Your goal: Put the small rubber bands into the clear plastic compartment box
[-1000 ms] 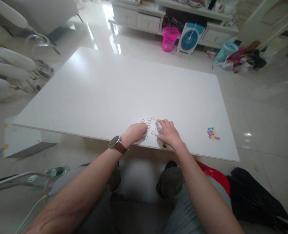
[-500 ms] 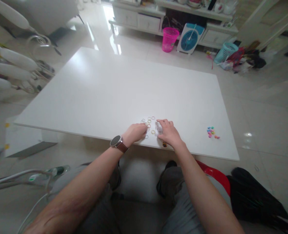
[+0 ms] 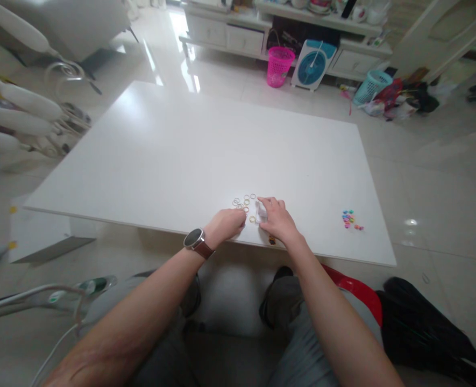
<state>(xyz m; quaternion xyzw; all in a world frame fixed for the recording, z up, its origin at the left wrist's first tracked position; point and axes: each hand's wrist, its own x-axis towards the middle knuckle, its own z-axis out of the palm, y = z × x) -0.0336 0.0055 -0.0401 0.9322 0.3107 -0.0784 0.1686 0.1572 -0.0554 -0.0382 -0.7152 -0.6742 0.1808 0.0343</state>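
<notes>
Several small yellowish rubber bands (image 3: 246,201) lie scattered near the front edge of a white table (image 3: 205,150). My left hand (image 3: 227,224), with a watch on its wrist, rests curled at the bands, fingertips pinched among them; what they grip is too small to make out. My right hand (image 3: 277,220) sits just right of the bands, fingers closed around a small clear plastic item (image 3: 261,211).
A cluster of small colourful beads (image 3: 348,218) lies on the table at the right. A tiny dark object (image 3: 271,241) sits at the table's front edge. A pink basket (image 3: 279,65), a blue fan (image 3: 313,64) and a teal basket (image 3: 372,85) stand beyond.
My left hand has shifted slightly right toward the right hand. The right hand stays in place on the clear item.
</notes>
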